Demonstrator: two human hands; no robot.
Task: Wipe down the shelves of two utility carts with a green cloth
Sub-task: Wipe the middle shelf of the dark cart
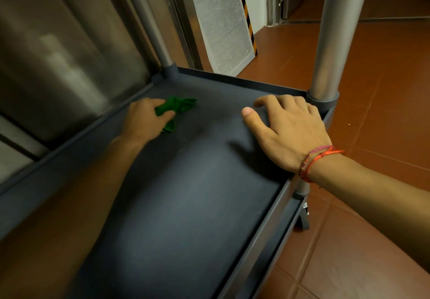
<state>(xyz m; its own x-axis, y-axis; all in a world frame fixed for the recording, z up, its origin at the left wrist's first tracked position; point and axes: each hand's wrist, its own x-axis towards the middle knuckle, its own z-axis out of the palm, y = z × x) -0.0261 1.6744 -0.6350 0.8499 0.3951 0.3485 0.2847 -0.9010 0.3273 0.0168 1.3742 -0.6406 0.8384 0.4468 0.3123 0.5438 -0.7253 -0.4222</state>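
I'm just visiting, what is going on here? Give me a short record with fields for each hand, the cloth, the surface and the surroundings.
left hand: grips the bunched green cloth, pressed on the shelf's far-left part
right hand: rests on the shelf near the corner post, holding nothing
cart shelf: dark grey, with a raised rim
bracelets: red threads on the right wrist
floor: reddish-brown tiles

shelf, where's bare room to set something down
The near half of the shelf is bare, from the left forearm across to the right rim. A smaller free patch lies between the green cloth and the right hand. The far end is crowded: left hand gripping the cloth, right hand resting by the corner post.
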